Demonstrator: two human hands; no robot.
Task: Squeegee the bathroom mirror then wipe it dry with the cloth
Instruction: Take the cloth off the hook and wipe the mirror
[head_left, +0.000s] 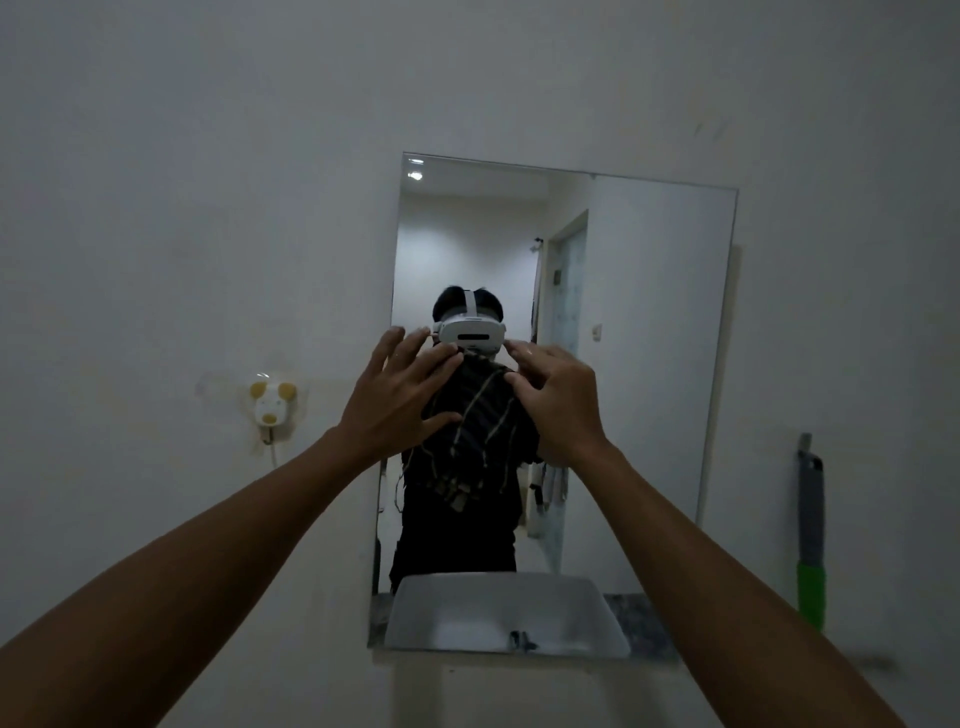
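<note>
A: Where to look for the cloth (478, 431)?

B: In front of the mirror (660, 312), about half way up, nearer to its left edge than to its right one. Dark, striped, bunched up, hanging down between both hands.

A: And held how?

B: Left hand (400, 400) with fingers spread wide apart, laid flat on the left side of the cloth, thumb tucked under the fold. Right hand (558, 402) with fingertips drawn together, pinching the upper right fold.

A: Why two hands for so small a thing?

B: Probably to gather and fold it into a flat pad before rubbing. One hand to steady, the other to pull the loose edge over. Only a judgement.

A: Pressed on the glass or not?

B: Cannot tell. Too dark there, and confusing because of the dark reflection behind.

A: And the squeegee (810, 530)?

B: Well apart, on the wall (156, 208) to the right of the mirror's lower right corner, upright, green grip down. Touched by no hand. Put aside there most likely to keep both hands free.

A: So, the squeegee step finished?

B: Seems so, judging from this placing. Wiping stage in hand, perhaps just at its start. No drops or streaks clear enough to confirm.
</note>
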